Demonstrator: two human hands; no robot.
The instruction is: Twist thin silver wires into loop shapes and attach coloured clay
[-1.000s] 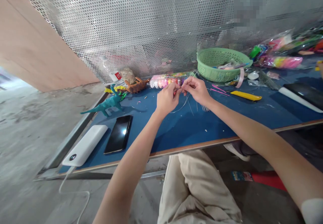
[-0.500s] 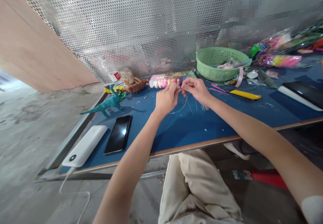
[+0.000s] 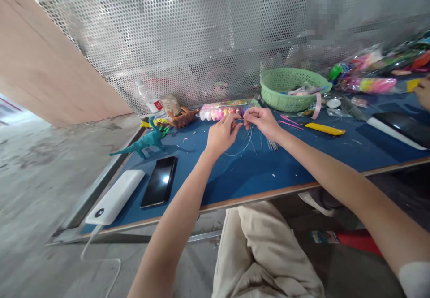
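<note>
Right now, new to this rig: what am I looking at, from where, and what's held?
No machine here: these are a person's two bare hands, the left hand and the right hand. One camera worn on the head looks forward and down. On the blue tabletop lie a black phone, a white power bank and a yellow cutter; a teal dinosaur and a green basket stand there too. The right hand pinches thin strands; whether the left hand holds one is too small to tell.
</note>
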